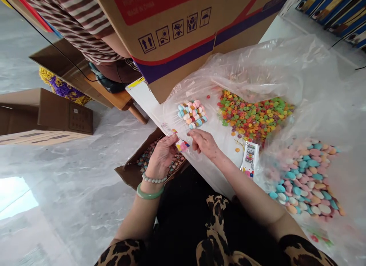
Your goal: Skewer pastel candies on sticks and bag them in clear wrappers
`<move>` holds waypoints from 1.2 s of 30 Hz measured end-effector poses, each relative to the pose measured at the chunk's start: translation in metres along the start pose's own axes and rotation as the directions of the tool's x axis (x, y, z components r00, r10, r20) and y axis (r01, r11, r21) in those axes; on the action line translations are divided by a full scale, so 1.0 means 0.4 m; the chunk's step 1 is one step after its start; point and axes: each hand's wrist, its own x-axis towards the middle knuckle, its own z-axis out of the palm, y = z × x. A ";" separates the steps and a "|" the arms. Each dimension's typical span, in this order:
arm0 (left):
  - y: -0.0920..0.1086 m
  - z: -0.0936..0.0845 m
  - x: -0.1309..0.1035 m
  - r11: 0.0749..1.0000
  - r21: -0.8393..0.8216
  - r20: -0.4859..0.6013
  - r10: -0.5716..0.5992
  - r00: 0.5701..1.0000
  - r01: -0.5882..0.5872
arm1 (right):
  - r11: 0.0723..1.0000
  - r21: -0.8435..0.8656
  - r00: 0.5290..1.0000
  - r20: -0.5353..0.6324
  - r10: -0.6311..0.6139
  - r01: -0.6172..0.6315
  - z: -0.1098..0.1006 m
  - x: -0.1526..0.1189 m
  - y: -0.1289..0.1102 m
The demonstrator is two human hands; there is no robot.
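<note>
White printed packet [182, 145] between the hands [164, 153] [204, 144]

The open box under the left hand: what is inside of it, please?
Many small multicoloured pieces show inside the box. The left hand covers part of them; what lies behind it or deeper cannot be seen.

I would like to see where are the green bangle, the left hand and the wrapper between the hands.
Green bangle [150, 195]: head view, lower curve.
Left hand [163, 153]: head view, its middle.
Wrapper [182, 145]: head view, printed part.
</note>
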 end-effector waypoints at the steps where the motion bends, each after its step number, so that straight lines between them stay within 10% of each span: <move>1: 0.004 -0.002 0.003 0.999 -0.024 -0.023 0.032 0.999 -0.032 | 0.993 -0.116 0.999 -0.046 -0.022 0.017 0.011 0.023 -0.004; 5: 0.010 -0.007 0.008 0.997 -0.039 -0.079 0.056 0.995 -0.059 | 0.811 -0.584 0.999 -0.032 -0.002 -0.017 0.051 0.088 -0.009; 9: 0.011 -0.001 0.004 0.998 -0.027 -0.076 0.060 0.995 -0.062 | 0.726 -0.682 0.994 -0.110 0.018 -0.089 0.032 0.032 0.028; 15: 0.001 0.057 -0.005 0.998 -0.023 -0.033 -0.056 0.998 0.055 | 0.911 -0.309 0.879 -0.464 0.105 -0.272 -0.123 -0.140 0.159; 23: -0.048 0.137 -0.009 0.997 -0.064 -0.147 -0.038 0.988 0.029 | 0.870 0.434 0.847 -0.350 0.400 -0.233 -0.197 -0.258 0.178; 36: -0.082 0.207 -0.032 0.994 -0.105 -0.107 -0.029 0.994 0.017 | 0.991 0.130 0.864 -0.501 0.048 0.020 -0.149 -0.361 0.101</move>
